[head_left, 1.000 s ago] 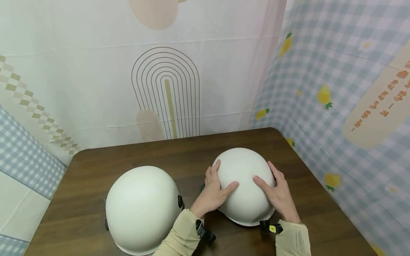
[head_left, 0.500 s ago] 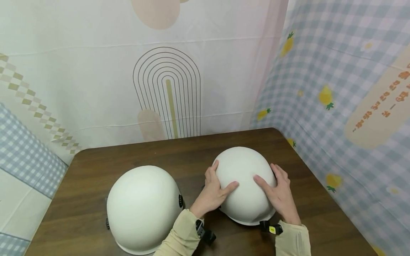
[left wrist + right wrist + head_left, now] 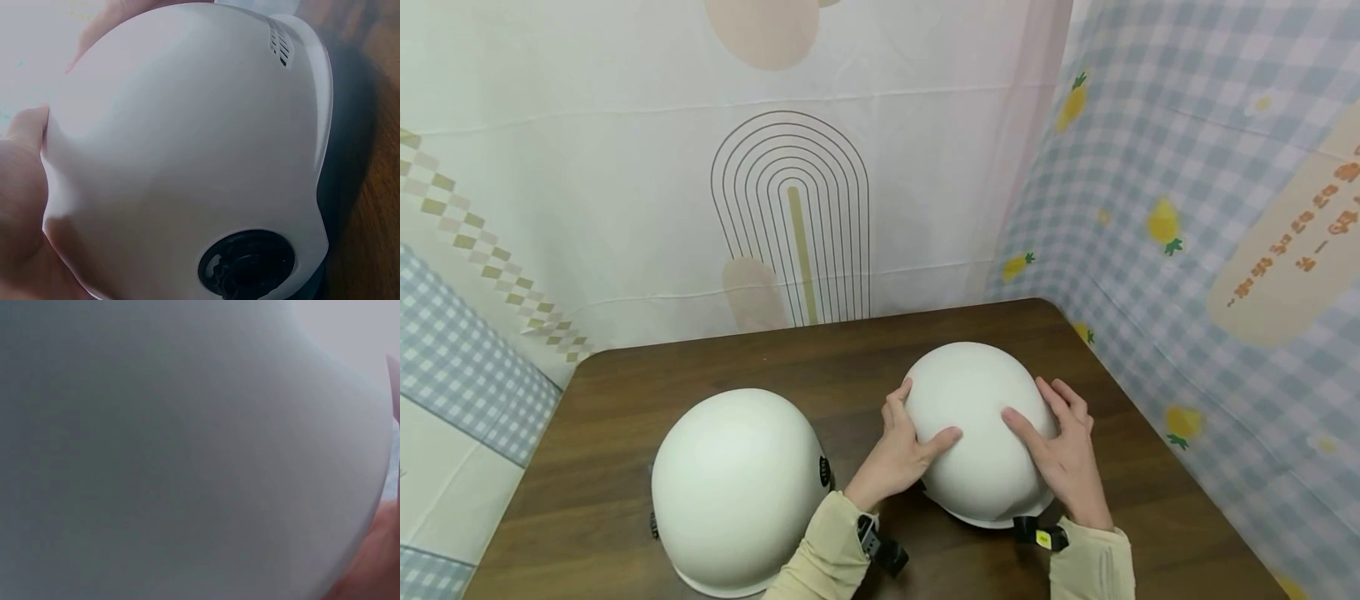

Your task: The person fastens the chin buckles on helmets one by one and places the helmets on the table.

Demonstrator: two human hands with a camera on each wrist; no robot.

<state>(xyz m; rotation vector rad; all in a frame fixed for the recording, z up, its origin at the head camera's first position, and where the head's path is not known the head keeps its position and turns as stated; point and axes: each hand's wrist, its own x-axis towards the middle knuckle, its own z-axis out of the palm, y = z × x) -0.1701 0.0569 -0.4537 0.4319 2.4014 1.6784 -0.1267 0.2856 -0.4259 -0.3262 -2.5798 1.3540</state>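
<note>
At the right of the table sits a white helmet (image 3: 981,442) with a smooth rounded shell, held between two hands. My left hand (image 3: 898,454) grips its left side, thumb on the near face and fingers round the flank. On the opposite side my right hand (image 3: 1063,454) holds it, with the thumb against the shell and the fingers along the right edge. The left wrist view shows a black round fitting (image 3: 247,262) and vent slots (image 3: 281,45) near its rim. In the right wrist view, the shell (image 3: 206,450) fills most of the frame.
A second white helmet (image 3: 741,492), with black round fittings on its sides, stands on the left of the dark wooden table (image 3: 820,367), close beside the left sleeve. Patterned cloth (image 3: 940,183) hangs behind the table, and checked cloth (image 3: 1195,167) along its right side.
The held helmet has shifted slightly to the right. My right hand has moved right with it and its fingers have spread a little; the left hand has barely moved.
</note>
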